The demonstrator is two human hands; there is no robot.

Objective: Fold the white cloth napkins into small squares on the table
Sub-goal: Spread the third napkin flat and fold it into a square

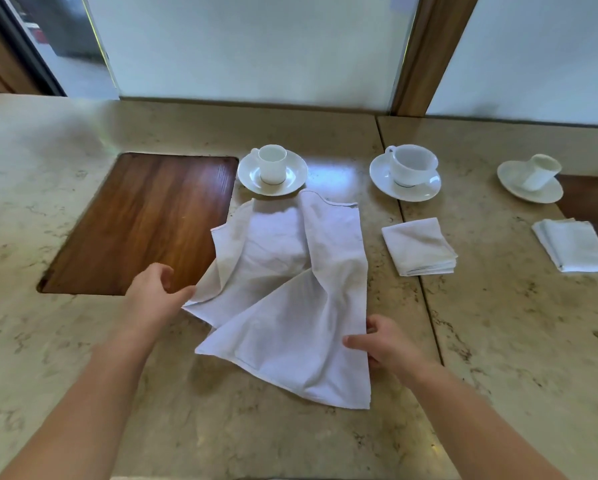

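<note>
Beige marbled stone forms the surface, where a rumpled, half-open white napkin lies between both hands; the left hand pinches its left corner, the right hand pinches its right edge, while two folded napkins sit farther right

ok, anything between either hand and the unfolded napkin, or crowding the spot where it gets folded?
Nothing visible. The left hand pinches the unfolded napkin at its left edge; the right hand holds its right edge. The nearest cup and saucer sits just beyond its far edge, and the folded napkin lies apart to the right.
</note>
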